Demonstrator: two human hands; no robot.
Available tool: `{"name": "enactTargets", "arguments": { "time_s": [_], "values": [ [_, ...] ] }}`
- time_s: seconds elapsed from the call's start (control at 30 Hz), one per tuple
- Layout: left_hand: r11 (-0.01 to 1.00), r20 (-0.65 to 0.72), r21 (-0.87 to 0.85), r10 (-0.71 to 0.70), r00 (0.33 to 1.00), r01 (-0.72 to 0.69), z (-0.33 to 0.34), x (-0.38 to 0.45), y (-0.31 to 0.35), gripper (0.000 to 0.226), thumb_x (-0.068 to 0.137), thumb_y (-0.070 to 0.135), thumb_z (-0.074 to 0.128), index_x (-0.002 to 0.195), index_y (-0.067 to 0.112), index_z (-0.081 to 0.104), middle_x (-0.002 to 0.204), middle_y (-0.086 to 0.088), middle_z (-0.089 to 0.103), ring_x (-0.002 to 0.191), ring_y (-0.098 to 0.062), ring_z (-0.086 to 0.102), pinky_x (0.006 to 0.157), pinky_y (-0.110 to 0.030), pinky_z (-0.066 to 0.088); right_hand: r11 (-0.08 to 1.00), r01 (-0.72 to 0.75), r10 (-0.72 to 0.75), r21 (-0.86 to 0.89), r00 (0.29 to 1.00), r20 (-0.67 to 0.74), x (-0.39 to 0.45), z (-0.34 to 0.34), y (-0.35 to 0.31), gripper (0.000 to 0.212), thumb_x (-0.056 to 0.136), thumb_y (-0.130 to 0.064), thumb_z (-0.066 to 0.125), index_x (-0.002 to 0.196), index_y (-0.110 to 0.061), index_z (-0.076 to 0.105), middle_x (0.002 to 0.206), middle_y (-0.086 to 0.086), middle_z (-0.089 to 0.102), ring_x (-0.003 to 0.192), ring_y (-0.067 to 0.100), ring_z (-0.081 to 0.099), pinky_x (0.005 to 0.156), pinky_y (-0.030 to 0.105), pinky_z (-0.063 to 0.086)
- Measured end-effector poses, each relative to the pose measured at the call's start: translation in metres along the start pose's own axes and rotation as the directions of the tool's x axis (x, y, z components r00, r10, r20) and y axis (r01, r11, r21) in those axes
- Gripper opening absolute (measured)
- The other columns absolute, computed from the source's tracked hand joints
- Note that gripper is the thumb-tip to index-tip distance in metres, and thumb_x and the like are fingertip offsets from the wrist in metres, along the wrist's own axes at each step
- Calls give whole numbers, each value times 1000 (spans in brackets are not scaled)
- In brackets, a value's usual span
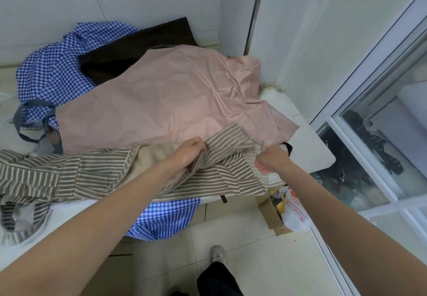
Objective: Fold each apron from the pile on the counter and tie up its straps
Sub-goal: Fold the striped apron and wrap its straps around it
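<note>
My left hand (189, 151) has its fingers bunched on the striped apron (76, 175); my right hand (270, 158) pinches its right edge. It lies along the bench (309, 150) front, before the pink apron (161, 97). I judge I'm starting the fold; next I'd carry this edge leftward.

Both arms outstretched, left grip (188, 155) clenched (knuckles up), right grip (271, 158) pinching — fingers curled
</note>
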State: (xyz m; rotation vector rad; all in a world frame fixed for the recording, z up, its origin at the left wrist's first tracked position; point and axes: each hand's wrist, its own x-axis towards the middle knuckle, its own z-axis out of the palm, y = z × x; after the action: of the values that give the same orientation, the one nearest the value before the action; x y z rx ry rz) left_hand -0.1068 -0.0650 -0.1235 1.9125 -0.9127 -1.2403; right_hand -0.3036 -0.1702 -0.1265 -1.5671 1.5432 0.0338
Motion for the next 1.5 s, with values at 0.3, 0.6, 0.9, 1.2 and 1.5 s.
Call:
{"name": "enactTargets", "arguments": {
  "time_s": [0.3, 0.6, 0.9, 1.2, 1.5],
  "values": [
    [998, 128, -18, -65, 990, 68, -8, -8, -4, 1, 91, 13, 49, 90, 13, 50, 102, -10, 54, 96, -19, 50, 84, -33, 37, 996, 65, -56, -68, 990, 127, -1, 21, -5, 23, 85, -2, 60, 69, -11, 47, 70, 5, 48, 63, 16, 47, 55, 22, 39],
    [972, 155, 234, -47, 987, 10, 4, -7, 2, 15, 92, 15, 47, 78, 16, 52, 102, -11, 59, 96, -24, 54, 84, -31, 41, 990, 34, -59, 136, 980, 190, -2, 10, 8, 52, 86, -21, 67, 133, -16, 46, 132, 4, 53, 120, 25, 50, 89, 32, 42],
    [652, 402, 715, -85, 912, -254, 22, -13, -9, 14, 89, 43, 56, 97, 31, 58, 140, -9, 29, 134, -31, 21, 114, -44, 13, 929, 55, -132, -366, 973, -189, 0, 22, 34, 18, 95, -9, 43, 76, -9, 43, 78, 7, 49, 80, 25, 47, 70, 30, 36],
    [574, 349, 778, -55, 935, -257, 33, -10, -3, 48, 87, 40, 60, 127, 20, 44, 132, -9, 34, 126, -33, 30, 105, -42, 30, 994, -106, 108, -27, 982, 153, -21, -12, -1, 47, 93, -52, 46, 117, -12, 50, 107, 9, 58, 86, 29, 63, 70, 34, 54],
    [498, 334, 803, 79, 939, -327, 47, -7, -4, 27, 89, 33, 58, 96, 8, 58, 107, -11, 62, 104, -28, 57, 84, -33, 45, 853, 504, -513, 133, 858, 36, -29, 1, -52, 33, 80, 6, 65, 68, -19, 48, 66, -2, 51, 60, 9, 48, 64, 21, 42]
  ]
}}
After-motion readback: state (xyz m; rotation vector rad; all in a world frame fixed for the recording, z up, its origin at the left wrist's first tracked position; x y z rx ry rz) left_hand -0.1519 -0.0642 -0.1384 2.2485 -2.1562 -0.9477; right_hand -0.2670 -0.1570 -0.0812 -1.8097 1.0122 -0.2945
